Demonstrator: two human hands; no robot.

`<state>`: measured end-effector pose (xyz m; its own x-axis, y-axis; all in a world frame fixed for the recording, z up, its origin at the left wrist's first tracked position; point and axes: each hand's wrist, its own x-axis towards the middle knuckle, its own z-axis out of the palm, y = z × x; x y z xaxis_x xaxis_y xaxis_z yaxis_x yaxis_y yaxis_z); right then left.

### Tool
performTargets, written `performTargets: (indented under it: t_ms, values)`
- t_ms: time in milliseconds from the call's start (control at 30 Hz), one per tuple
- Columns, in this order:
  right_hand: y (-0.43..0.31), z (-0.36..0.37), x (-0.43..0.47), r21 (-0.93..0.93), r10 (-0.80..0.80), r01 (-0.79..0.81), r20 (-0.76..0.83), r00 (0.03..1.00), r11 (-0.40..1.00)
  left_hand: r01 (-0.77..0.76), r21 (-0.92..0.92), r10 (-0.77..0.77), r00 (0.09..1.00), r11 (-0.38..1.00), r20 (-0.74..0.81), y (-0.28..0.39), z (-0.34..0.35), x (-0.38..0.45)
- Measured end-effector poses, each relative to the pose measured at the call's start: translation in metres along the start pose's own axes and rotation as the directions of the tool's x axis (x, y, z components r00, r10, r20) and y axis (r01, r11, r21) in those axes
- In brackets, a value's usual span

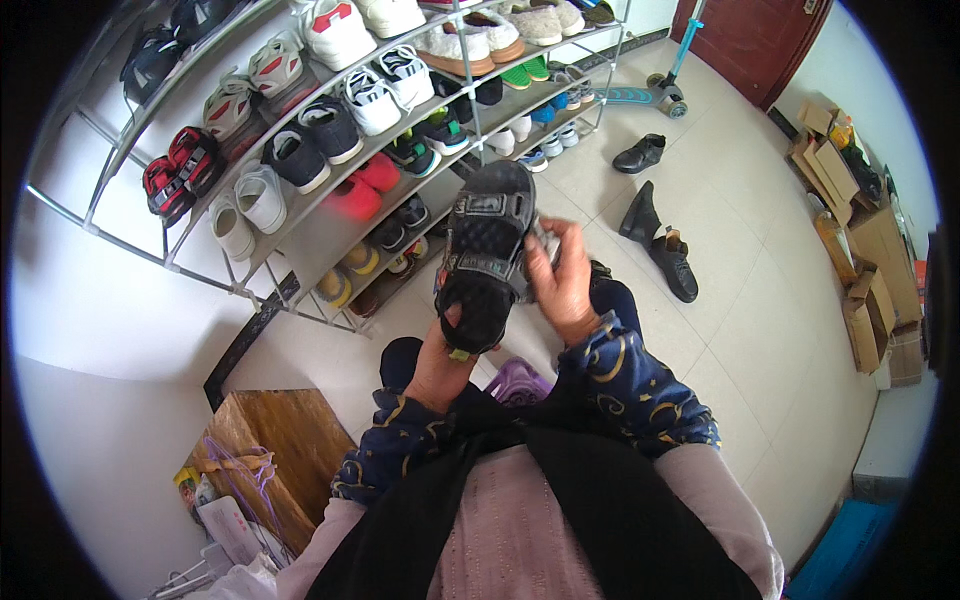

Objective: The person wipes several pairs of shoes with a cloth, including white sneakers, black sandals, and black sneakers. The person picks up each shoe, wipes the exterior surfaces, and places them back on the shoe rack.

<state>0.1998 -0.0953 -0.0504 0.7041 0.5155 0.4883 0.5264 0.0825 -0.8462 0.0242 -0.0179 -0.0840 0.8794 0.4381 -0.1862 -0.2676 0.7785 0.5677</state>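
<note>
A black strap sandal (pixel 489 236) is held up in front of me, its toe pointing away and its footbed facing up. My left hand (pixel 441 364) grips it at the heel, with the thumb inside the heel part. Against the sandal's right side, my right hand (pixel 559 281) pinches a greyish-white thing (pixel 550 244), perhaps a cloth, partly hidden by the fingers. Beyond the sandal stands a metal-framed shoe rack (pixel 300 217) with rows of shoes, among them red clogs (pixel 365 187) and white sneakers (pixel 370 101).
Black shoes (pixel 675 266) lie on the tiled floor to the right. A scooter (pixel 637 95) stands by the red door (pixel 750 37). Cardboard boxes (pixel 885 247) line the right wall. At lower left is a wooden box (pixel 292 450). Part of a purple plastic object (pixel 517 382) shows below my hands.
</note>
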Motion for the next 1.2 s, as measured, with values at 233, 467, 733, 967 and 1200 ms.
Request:
performTargets:
  t_ms: [233,467,733,967,1200]
  values:
    - [-0.028,0.006,-0.067,0.063,-0.231,0.226,0.421,0.877,0.972,0.001,-0.208,-0.026,0.993,0.978,-0.119,-0.005,-0.014,0.002]
    - [-0.021,0.013,-0.009,-0.144,-0.236,0.266,0.194,0.952,0.953,0.16,-0.401,-0.134,0.987,0.902,0.093,-0.022,-0.038,0.006]
    - [-0.036,0.019,-0.005,-0.134,-0.253,0.29,0.243,0.937,0.948,0.264,-0.483,-0.116,0.942,0.835,0.315,-0.012,-0.042,0.009]
    - [-0.043,0.014,-0.056,-0.092,-0.293,0.364,0.43,0.854,0.927,-0.069,-0.008,0.067,0.987,0.998,-0.147,-0.002,-0.015,0.012]
    - [0.002,0.008,0.001,-0.035,0.162,-0.161,0.023,0.987,0.986,-0.32,0.231,0.355,0.926,0.919,-0.129,0.002,0.056,0.011]
